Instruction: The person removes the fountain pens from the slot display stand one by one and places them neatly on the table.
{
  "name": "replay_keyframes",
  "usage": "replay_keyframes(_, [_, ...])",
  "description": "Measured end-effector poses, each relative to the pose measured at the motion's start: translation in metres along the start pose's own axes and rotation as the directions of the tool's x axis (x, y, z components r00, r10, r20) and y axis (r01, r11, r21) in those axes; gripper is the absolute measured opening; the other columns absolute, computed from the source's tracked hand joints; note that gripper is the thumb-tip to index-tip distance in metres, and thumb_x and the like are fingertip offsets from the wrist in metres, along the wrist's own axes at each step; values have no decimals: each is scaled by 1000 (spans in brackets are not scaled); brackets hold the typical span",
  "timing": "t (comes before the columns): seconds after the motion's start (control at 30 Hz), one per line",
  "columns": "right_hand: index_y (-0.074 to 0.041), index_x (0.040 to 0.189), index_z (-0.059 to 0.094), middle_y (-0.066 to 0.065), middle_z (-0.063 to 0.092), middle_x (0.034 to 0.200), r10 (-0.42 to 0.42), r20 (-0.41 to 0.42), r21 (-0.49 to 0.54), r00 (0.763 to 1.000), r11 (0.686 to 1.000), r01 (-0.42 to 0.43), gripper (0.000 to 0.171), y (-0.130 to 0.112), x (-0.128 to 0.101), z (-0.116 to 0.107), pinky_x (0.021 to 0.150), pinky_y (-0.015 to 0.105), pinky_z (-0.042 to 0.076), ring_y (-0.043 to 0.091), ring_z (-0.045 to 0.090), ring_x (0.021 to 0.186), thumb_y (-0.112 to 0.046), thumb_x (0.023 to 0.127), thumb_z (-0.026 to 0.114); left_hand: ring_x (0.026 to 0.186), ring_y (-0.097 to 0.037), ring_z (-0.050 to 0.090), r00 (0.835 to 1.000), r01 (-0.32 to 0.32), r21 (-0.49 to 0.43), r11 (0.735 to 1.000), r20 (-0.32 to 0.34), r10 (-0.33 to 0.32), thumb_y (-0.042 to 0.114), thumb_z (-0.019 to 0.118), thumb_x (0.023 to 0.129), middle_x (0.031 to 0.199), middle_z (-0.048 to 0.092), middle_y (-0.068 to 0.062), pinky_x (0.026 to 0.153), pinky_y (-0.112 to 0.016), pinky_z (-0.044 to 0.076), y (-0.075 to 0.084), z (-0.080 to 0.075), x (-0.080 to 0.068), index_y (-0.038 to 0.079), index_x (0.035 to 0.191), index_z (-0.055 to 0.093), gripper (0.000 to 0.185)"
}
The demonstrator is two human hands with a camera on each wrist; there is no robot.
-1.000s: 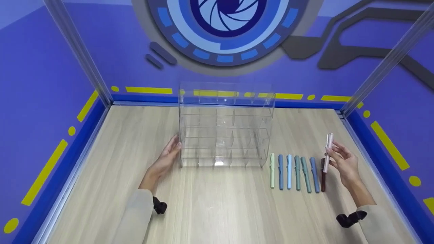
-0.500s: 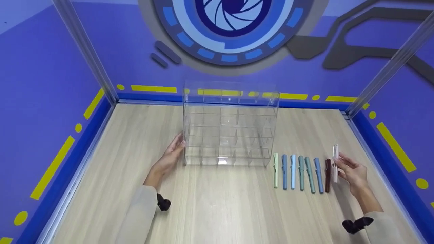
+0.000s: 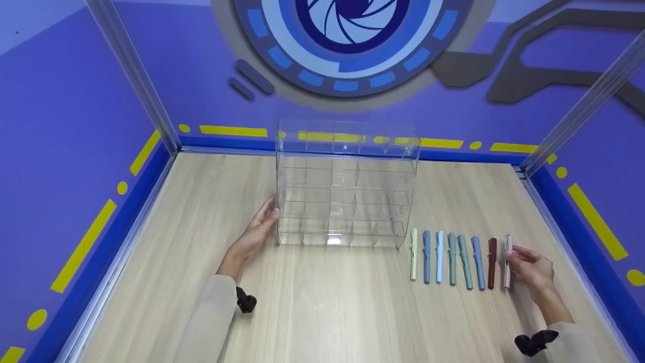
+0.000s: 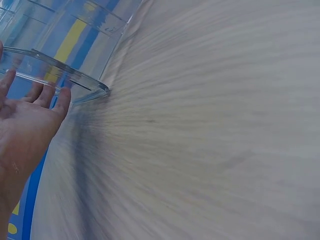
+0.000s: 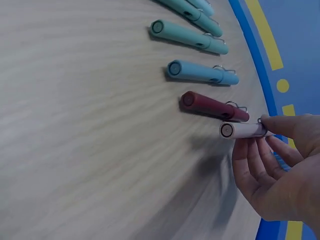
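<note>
A clear acrylic organiser (image 3: 346,189) with several compartments stands upright on the wooden table (image 3: 322,312). My left hand (image 3: 258,229) lies flat with straight fingers against its left wall (image 4: 55,70). To the right of the organiser several pens lie in a row, from light green (image 3: 413,253) to dark red (image 3: 492,255). My right hand (image 3: 529,266) pinches a pale pink pen (image 3: 508,259) at the row's right end, low at the table. In the right wrist view the pink pen (image 5: 242,130) sits between thumb and fingers beside the dark red pen (image 5: 212,106).
Blue walls with yellow stripes close the table in at the back and sides. Metal posts (image 3: 132,70) rise at the back corners. Bare wood lies in front of the organiser and to its left.
My right hand has brought the pink pen down from a raised, upright hold to the table at the right end of the row. The left hand stays against the organiser.
</note>
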State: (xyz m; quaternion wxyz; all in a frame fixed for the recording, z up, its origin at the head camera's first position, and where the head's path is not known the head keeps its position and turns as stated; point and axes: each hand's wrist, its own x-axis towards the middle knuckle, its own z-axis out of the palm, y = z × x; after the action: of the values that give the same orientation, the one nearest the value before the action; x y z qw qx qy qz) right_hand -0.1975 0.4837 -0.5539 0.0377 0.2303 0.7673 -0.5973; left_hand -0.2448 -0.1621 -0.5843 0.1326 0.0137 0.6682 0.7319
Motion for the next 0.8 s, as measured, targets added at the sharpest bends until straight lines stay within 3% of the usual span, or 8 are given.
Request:
replay_keyframes(0.07, [-26, 111, 70, -26, 64, 77, 13, 0, -46, 1000, 999, -13, 19, 3, 1, 0, 63, 17, 59, -8, 65, 73, -13, 98, 68, 162, -27, -6, 1000, 3, -1, 1000, -13, -3, 41, 46, 109, 175, -1, -5, 133, -44, 1, 0, 0, 0, 20, 166, 7, 73])
replay_keyframes(0.17, [-2, 137, 60, -26, 63, 78, 20, -4, -102, 1000, 995, -20, 40, 6, 4, 2, 66, 18, 61, -8, 64, 74, -14, 99, 66, 162, -28, -6, 1000, -4, -2, 1000, -24, 4, 40, 47, 109, 174, -1, -7, 133, -45, 1, 0, 0, 1, 20, 166, 7, 72])
replay_keyframes(0.27, [11, 145, 47, -26, 64, 78, -3, -24, -175, 1000, 985, -2, 54, 9, 5, 4, 65, 19, 61, -9, 63, 74, -13, 100, 65, 161, -29, -8, 1000, -3, 0, 1000, -17, 3, 40, 47, 109, 174, -3, -7, 133, -45, 1, -1, 1, 1, 19, 166, 6, 73])
replay_keyframes(0.43, [14, 140, 52, -23, 68, 78, -81, -51, -267, 995, 962, 64, 50, 11, 6, 8, 62, 18, 61, -9, 63, 72, -11, 98, 67, 161, -27, -9, 1000, 6, -8, 1000, -17, -6, 41, 48, 108, 175, -1, -5, 133, -45, 0, -2, 0, 0, 21, 166, 8, 73])
replay_keyframes(0.6, [12, 133, 59, -18, 70, 79, -168, -89, -400, 982, 909, 119, 44, 12, 8, 11, 56, 16, 56, -9, 59, 66, -11, 97, 70, 162, -25, -4, 1000, 13, -8, 1000, -13, -13, 45, 48, 107, 175, 1, -3, 133, -45, 2, -2, 1, 1, 23, 166, 9, 74])
replay_keyframes(0.8, [11, 128, 64, 9, 79, 91, -231, -114, -495, 966, 857, 147, 40, 12, 12, 12, 51, 16, 51, -7, 56, 62, -10, 95, 71, 162, -26, -2, 1000, 6, -9, 1000, -24, -6, 45, 49, 107, 175, 3, -4, 133, -46, 2, -3, 1, 1, 23, 166, 11, 73])
